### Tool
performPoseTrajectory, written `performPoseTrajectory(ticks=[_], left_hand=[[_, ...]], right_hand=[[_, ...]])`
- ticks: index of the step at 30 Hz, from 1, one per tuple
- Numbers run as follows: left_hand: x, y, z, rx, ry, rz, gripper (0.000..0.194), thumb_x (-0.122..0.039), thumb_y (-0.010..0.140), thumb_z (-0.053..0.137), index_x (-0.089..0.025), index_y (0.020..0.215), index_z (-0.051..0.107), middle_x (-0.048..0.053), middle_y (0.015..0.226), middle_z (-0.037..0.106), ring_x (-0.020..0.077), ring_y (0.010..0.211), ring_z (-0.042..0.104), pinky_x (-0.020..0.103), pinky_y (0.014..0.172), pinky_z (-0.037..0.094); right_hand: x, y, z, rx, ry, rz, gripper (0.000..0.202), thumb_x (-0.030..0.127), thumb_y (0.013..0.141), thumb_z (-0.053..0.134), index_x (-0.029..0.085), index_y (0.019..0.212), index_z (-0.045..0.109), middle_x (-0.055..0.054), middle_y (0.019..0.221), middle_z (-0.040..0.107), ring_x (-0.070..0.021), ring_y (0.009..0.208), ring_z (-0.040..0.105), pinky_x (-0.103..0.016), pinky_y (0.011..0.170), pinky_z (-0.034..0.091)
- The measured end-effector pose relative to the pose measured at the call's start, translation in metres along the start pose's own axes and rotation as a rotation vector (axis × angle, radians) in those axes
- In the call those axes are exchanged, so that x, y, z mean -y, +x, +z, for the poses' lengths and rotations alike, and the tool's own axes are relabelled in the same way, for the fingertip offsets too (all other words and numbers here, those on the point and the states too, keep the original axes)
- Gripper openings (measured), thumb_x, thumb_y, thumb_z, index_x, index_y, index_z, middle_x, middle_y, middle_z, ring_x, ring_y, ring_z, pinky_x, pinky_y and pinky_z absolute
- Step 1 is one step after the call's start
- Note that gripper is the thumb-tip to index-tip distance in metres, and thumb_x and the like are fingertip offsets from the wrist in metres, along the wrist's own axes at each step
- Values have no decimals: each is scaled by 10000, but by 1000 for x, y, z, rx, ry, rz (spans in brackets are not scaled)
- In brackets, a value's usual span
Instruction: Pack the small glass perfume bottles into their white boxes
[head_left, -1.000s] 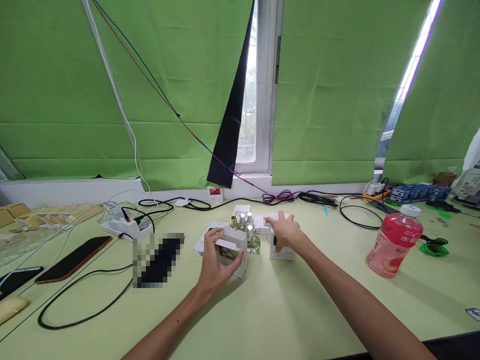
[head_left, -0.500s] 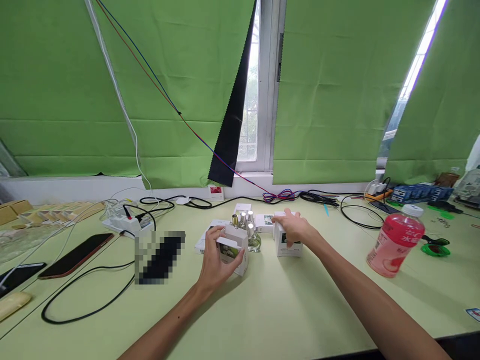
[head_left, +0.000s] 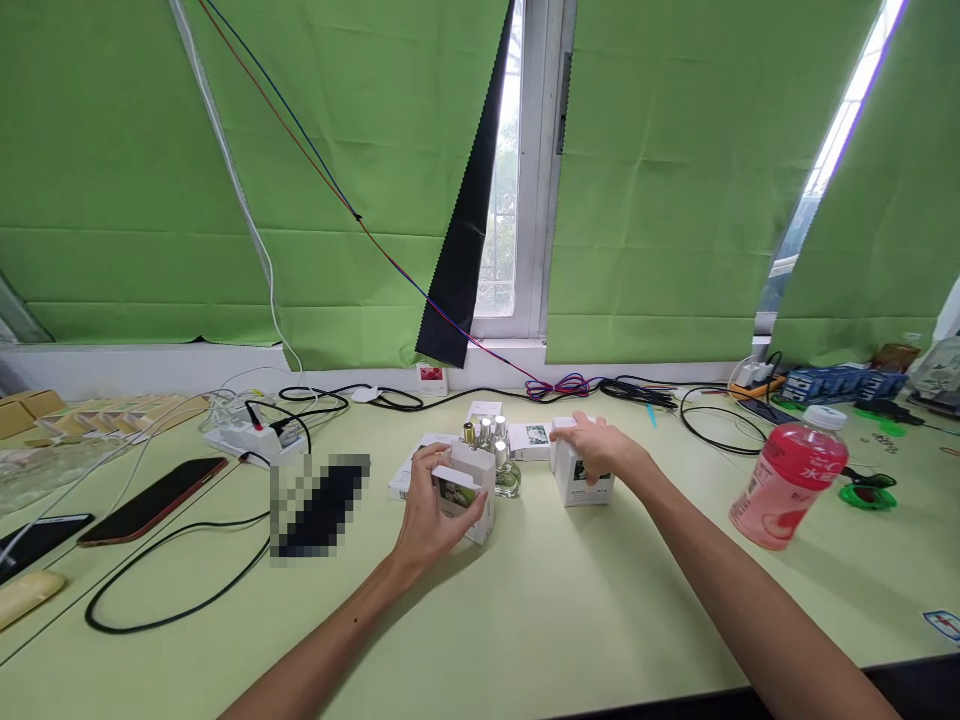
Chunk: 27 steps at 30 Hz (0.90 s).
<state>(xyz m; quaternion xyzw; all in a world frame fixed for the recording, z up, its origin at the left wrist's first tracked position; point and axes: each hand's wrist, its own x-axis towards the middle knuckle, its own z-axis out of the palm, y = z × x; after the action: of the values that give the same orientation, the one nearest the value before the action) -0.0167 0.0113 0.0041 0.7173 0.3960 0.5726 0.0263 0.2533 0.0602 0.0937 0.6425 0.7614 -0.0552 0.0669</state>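
My left hand (head_left: 435, 505) is wrapped round a small white box (head_left: 478, 468) with its top open, tilted above the table. My right hand (head_left: 592, 445) grips another white box (head_left: 589, 490) from above; that box stands upright on the table. Between the two boxes several small glass bottles (head_left: 508, 478) with silver caps stand close together, and one has a gold cap (head_left: 469, 432). Flat white boxes lie behind them, one at the left (head_left: 409, 470) and one at the right (head_left: 529, 441).
A pink drink bottle (head_left: 787, 485) stands at the right. On the left are a dark phone (head_left: 154, 500), a power strip (head_left: 251, 440) and a looped black cable (head_left: 150, 628). More cables run along the wall behind the green table (head_left: 525, 630).
My right hand and its white box have shifted slightly to the right, away from the bottles. My left hand still holds its open box in nearly the same place.
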Motion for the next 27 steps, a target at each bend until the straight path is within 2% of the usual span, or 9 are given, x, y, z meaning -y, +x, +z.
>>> performPoseTrajectory(ticks=[5,8,10,11,13,14,19,23,27], left_hand=[[-1,0,0,-3,-24,-31,457,-285,744,792,-293,1026,431,79,1246,543,283,1244,582,418,826,597],[0,0,0,9,-28,-32,443,-297,746,790,-284,1001,428,88,1245,540,292,1222,597,430,817,599],[2,-1,0,12,-31,-29,443,-301,741,792,-279,990,426,91,1248,536,301,1209,607,441,816,599],[3,-2,0,13,-33,-29,449,-306,736,796,-276,987,424,94,1251,530,310,1214,606,446,818,598],[4,-4,1,20,-39,-38,462,-317,730,802,-276,984,418,103,1266,512,335,1243,588,456,826,595],[5,-5,1,22,-44,-45,465,-321,730,802,-277,982,413,107,1273,505,346,1255,578,462,826,594],[8,-7,1,31,-68,-78,481,-321,726,804,-291,970,391,101,1295,493,359,1242,574,484,806,586],[8,-7,2,46,-72,-93,449,-337,763,780,-297,976,387,88,1317,487,331,1263,558,473,829,573],[8,-6,2,55,-47,-77,431,-347,787,774,-276,1000,407,95,1300,488,313,1294,535,461,898,547]], right_hand=[[13,-1,5,-60,-43,3,1217,173,480,1000,357,1541,433,-199,1623,283,-495,1526,172,-594,1179,164],[29,-9,10,-197,-6,-117,1164,152,583,959,322,1571,367,-212,1660,224,-453,1555,106,-584,1201,126],[42,-15,13,-277,53,-229,1021,167,722,876,334,1575,341,-193,1647,274,-400,1549,193,-540,1186,224],[49,-17,15,-312,93,-275,933,184,784,830,319,1570,348,-197,1624,318,-381,1508,308,-501,1150,308],[60,-18,20,-340,182,-299,804,185,865,742,282,1560,351,-211,1553,412,-346,1288,580,-427,990,467],[65,-17,24,-350,220,-306,755,198,898,704,265,1558,344,-210,1512,459,-328,1182,648,-406,921,500],[74,-1,51,-374,346,-384,752,239,937,670,205,1583,287,-178,1277,627,-318,1082,688,-387,861,519],[70,7,79,-430,483,-456,637,184,979,571,199,1568,328,-174,1311,626,-308,1141,664,-402,914,520],[63,10,99,-495,616,-521,747,156,953,595,273,1606,253,-152,1376,611,-300,1246,619,-435,992,509]])
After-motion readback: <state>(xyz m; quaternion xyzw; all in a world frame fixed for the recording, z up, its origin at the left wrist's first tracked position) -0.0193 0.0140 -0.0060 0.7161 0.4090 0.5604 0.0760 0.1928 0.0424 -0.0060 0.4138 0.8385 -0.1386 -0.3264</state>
